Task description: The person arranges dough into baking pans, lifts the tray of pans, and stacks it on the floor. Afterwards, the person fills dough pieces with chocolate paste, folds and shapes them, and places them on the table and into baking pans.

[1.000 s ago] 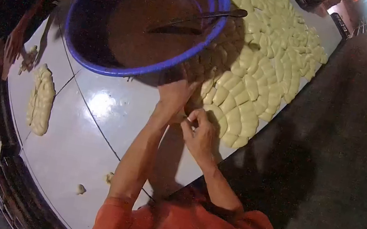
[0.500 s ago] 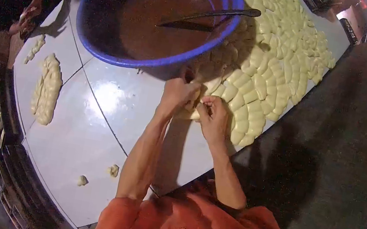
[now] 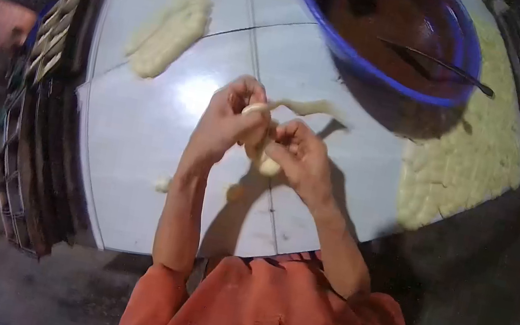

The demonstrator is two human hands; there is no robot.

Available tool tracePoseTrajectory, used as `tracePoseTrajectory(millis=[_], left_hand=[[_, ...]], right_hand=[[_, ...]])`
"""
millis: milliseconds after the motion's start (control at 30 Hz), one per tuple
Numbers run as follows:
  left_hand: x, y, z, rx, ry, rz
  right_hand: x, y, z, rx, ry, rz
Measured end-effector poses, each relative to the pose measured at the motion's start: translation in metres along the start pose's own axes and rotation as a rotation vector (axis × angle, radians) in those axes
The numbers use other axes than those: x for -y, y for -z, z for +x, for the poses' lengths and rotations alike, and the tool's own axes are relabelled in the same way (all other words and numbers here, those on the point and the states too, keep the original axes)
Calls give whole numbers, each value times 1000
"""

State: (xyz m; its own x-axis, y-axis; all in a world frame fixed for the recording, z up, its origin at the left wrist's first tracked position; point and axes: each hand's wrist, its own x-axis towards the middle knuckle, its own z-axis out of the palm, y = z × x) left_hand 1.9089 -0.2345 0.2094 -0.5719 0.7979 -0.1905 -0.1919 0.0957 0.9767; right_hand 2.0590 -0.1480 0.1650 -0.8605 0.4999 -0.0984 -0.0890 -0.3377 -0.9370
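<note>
Hands (image 3: 306, 167) with dough strip (image 3: 311, 107), now away from spread pieces (image 3: 460, 170)

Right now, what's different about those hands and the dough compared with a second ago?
The left hand and right hand have moved left, away from the edge of the spread dough pieces, with a dough strip in the left hand's grip. The view has turned too. The dark utensil still leans in the blue basin, and the long dough slab remains on the table.
</note>
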Motion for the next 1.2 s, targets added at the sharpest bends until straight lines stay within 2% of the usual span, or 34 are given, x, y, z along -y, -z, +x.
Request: tracePoseTrajectory(millis=[100, 233, 300, 367, 433, 467, 500, 533, 567, 600, 633, 700, 733, 767, 800, 833, 900, 967, 1033, 1067, 1100, 1133, 1200], left_hand=[[-37, 58, -17, -150, -111, 1], [-49, 133, -68, -297, -175, -5], [-24, 174, -83, -414, -178, -6], [12, 211, -109, -620, -24, 53], [88, 248, -137, -777, 75, 242], [89, 245, -152, -811, 144, 81], [93, 240, -157, -841, 222, -82], [94, 238, -165, -853, 195, -104], [91, 238, -171, -866, 207, -119], [85, 240, -171, -833, 241, 103], [78, 241, -170, -789, 269, 321], [66, 235, -166, -802, 283, 348], [59, 233, -161, -828, 268, 535], [56, 232, -155, -850, 251, 725], [60, 232, -151, -899, 153, 695], [61, 230, -144, -907, 152, 689], [59, 229, -127, -846, 27, 800], [50, 231, -116, -686, -25, 779], [36, 229, -117, -598, 21, 751], [37, 232, -115, -606, 21, 744], [37, 236, -110, -578, 122, 629], [39, 239, -107, -546, 221, 514], [45, 242, -108, -581, 172, 472]], right_hand=[[7, -55, 37, 41, -26, -37], [3, -136, 44, 154, -32, 61], [-20, -158, 54, 186, -63, -158], [-69, -170, 58, 328, -87, -475], [-97, -166, 49, 466, 56, -748], [-89, -169, 50, 479, 65, -749], [-81, -168, 56, 418, -135, -685], [-78, -170, 54, 352, -338, -625], [-86, -170, 62, 238, -145, -795], [-85, -172, 70, 167, 20, -852], [-80, -173, 82, 139, -25, -921], [-77, -181, 102, 110, 109, -1028], [-79, -184, 113, 118, 114, -1037], [-85, -187, 122, 152, 365, -1130], [-90, -189, 129, 186, 620, -1209], [-95, -191, 136, 195, 625, -1211], [-99, -194, 148, 503, 669, -1244], [-96, -197, 150, 549, 748, -1199], [-86, -197, 152, 574, 364, -976], [-76, -208, 150, 404, 51, -688], [-72, -210, 155, 409, 52, -694], [-68, -211, 162, 378, -6, -536], [-52, -221, 169, 370, -92, -327]])
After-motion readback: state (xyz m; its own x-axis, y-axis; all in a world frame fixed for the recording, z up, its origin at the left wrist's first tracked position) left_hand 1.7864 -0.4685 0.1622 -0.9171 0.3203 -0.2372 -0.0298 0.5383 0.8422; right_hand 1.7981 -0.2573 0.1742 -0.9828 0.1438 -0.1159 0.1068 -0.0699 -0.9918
